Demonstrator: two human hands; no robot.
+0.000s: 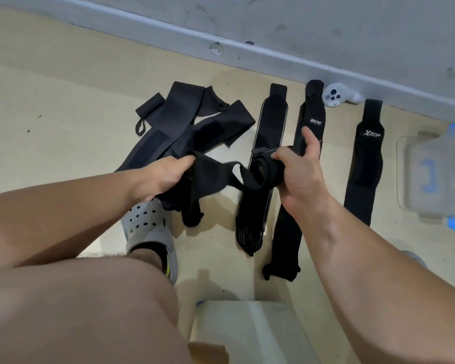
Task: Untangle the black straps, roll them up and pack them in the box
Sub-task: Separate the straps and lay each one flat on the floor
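Beige floor (63, 74): MCYO strap (313, 111) & XTEP strap (365, 158), flat

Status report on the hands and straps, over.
Left grip holds black strap, loose end; right grip holds its rolled end. Three flat straps on floor, tangled pile beyond. Box at right, nothing blocking it.

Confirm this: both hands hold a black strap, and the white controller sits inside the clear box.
One thing is wrong: the controller is not in the box. In the head view it lies on the floor against the wall, well apart from the box. The left hand and right hand do hold a strap.
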